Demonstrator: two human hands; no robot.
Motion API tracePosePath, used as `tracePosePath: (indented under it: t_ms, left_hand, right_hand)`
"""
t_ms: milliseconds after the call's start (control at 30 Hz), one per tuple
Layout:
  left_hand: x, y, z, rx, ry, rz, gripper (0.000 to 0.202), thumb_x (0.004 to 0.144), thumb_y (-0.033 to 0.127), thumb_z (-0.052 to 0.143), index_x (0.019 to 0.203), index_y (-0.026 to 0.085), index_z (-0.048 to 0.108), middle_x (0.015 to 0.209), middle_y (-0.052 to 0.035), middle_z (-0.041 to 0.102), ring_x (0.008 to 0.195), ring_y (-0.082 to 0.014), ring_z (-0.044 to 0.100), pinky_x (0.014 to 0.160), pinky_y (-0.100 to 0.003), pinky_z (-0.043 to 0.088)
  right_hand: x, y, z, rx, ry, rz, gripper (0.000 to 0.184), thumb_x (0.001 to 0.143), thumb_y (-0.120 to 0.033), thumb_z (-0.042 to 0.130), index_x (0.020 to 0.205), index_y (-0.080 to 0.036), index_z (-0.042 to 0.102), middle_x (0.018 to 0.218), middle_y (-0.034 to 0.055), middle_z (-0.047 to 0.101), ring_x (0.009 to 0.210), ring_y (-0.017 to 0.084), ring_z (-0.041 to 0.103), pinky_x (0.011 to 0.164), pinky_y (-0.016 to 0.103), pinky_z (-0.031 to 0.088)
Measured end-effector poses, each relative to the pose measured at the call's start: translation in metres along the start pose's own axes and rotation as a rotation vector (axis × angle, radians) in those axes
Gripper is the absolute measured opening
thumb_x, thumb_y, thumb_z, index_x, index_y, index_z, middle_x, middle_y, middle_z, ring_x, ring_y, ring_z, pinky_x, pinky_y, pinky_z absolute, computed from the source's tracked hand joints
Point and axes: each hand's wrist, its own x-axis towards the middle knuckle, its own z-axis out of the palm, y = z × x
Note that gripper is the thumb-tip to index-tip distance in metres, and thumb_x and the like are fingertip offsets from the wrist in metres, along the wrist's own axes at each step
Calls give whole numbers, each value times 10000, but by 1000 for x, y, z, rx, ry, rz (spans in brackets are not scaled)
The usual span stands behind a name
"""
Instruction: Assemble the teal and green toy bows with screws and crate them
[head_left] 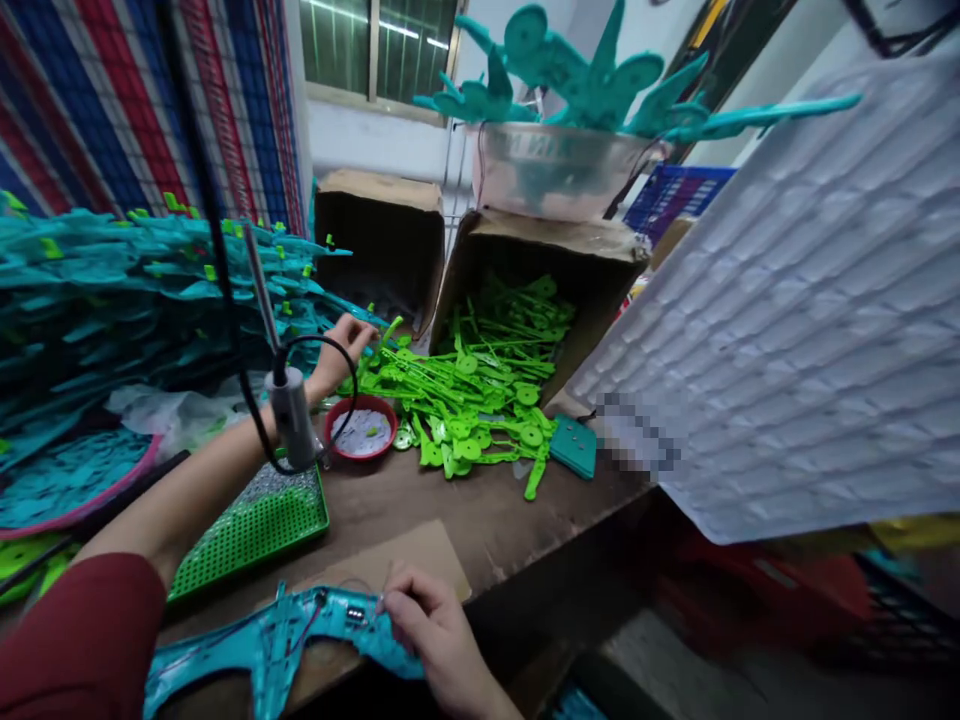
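My left hand (343, 350) reaches across the bench to the heap of bright green plastic parts (469, 400), its fingers curled on one green piece at the heap's left edge. My right hand (435, 630) rests near the front edge on a teal plastic shell (277, 645) with small wires and a circuit part inside; its fingers are pinched together on the shell's upper edge. A small red bowl (364, 430) with pale bits stands between the two hands. A grey cylindrical tool (291, 420) hangs on a black cable over my left forearm.
Tipped cardboard box (600, 260) spills the green parts; a second box (379, 240) stands behind. Teal parts are stacked at left (112, 290). A green perforated tray (247, 530), a teal block (574, 445), a white padded sheet (810, 300) at right, and a clear tub of teal pieces (555, 170).
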Motion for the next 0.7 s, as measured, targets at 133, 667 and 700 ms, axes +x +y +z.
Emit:
tracePosePath:
  t_ms: [133,667,700]
  left_hand:
    - [-5,-8,-20,46,-10,-24,331,986,329,343,1013,102,582,1065,-107,678,979,-172,633,867,-316,474]
    - [-49,15,11,-126,-664,-60,285,924,419,630,953,136,639,947,-32,654,855,-172,633,802,-366,537]
    - [-46,14,3,-163,-620,-124,295,929,429,621,943,135,634,923,-25,651,823,-163,632,766,-346,541]
  right_hand:
    - [10,-4,17,167,-4,27,416,797,-588,679,741,-183,602,633,-26,529,527,99,493,539,246,397]
    - [-13,-14,25,-232,19,-5,468,922,-583,501,1004,-174,713,715,-14,459,665,114,473,638,245,376]
    - [-14,-18,22,-350,-15,-31,426,951,-533,479,997,-183,718,777,7,499,736,130,518,697,259,400]
